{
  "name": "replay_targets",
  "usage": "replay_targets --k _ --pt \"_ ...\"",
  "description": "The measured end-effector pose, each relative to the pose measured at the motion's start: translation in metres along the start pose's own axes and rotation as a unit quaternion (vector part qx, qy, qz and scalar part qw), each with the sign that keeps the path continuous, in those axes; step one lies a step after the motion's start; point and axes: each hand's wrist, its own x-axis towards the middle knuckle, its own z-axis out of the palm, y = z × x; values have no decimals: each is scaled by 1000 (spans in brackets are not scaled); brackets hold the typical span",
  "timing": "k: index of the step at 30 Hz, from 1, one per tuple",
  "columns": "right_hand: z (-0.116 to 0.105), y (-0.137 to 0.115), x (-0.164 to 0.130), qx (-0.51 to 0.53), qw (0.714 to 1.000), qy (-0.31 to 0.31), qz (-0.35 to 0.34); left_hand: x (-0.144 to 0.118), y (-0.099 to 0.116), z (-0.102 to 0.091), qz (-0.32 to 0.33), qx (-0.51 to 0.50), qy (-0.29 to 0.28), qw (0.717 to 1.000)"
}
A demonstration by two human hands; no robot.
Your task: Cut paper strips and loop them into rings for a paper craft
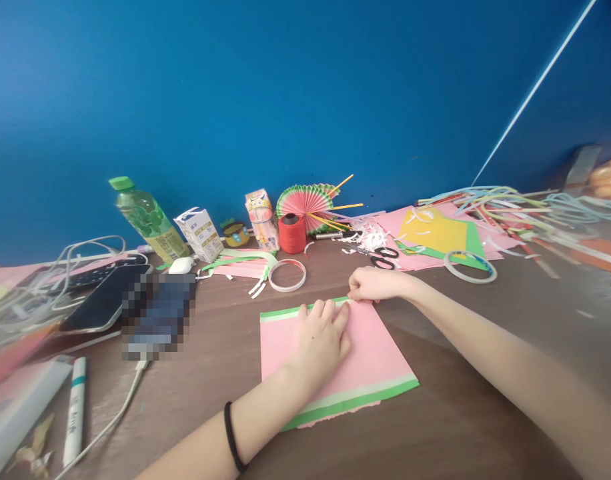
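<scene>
1. Head view, hands. Both hands work on the pink sheet (pixel 335 360), which lies flat on the brown table (pixel 485 413) directly in front of me. My left hand (pixel 319 337) rests palm down on the sheet with its fingers laid flat and close together, pressing near the far edge. My right hand (pixel 373 285) has its fingertips drawn together at the far right corner, pinching the sheet's edge.

2. Head view, the sheet. It carries a green and pale band along the far edge (pixel 305 311) and another along the near edge (pixel 355 400). The far edge looks to me as if it is being turned over into a narrow fold, though the fold line itself is hidden under the fingers.

3. Head view, technique. I judge the fold goes best if the left palm keeps the sheet from sliding while the right fingertips run the crease along the edge, parallel to the green band and even in width.

4. Head view, surroundings. Beyond the sheet lie a tape ring (pixel 287 275), scissors (pixel 383 257), a red thread spool (pixel 292 233) and a folded paper fan (pixel 305 200); a green bottle (pixel 145 220) and a phone (pixel 103 300) sit to the left.
</scene>
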Motion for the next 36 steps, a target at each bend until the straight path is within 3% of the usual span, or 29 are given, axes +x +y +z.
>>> replay_targets --k 6,13,19,28,36 --pt "2 0 1 -28 1000 13 6 3 -2 2 3 9 14 1000" --pt "-3 -6 -4 24 999 -12 23 3 -1 2 2 2 10 1000" --pt "-1 -4 0 -1 1000 5 22 3 0 2 -8 -3 3 1000" --pt "1 -5 -3 62 998 0 19 2 0 4 -10 -1 15 1000" --pt "2 -7 -4 53 998 12 29 2 0 5 -9 5 23 1000"
